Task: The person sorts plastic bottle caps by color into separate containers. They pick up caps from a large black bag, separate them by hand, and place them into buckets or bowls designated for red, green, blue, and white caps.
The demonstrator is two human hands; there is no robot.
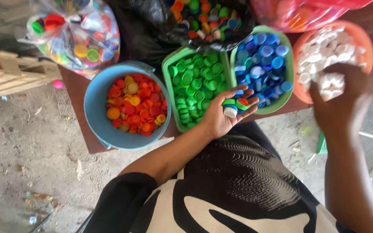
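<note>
My left hand [223,116] is held palm up over the green tray [168,71] of green caps, cupping a few bottle caps [234,106]: white, green, blue and red ones. My right hand [339,103], blurred, hovers at the near edge of the orange bowl [365,38] of white caps; I cannot tell whether it holds anything. Between the two hands stands a second green tray [288,49] filled with blue caps.
A blue bucket [93,103] of red, orange and yellow caps sits at the left. A clear bag [76,36], a black bag [143,30] and a pink bag [294,15] of mixed caps lie behind. Wooden slats [9,75] rest on the dirt floor.
</note>
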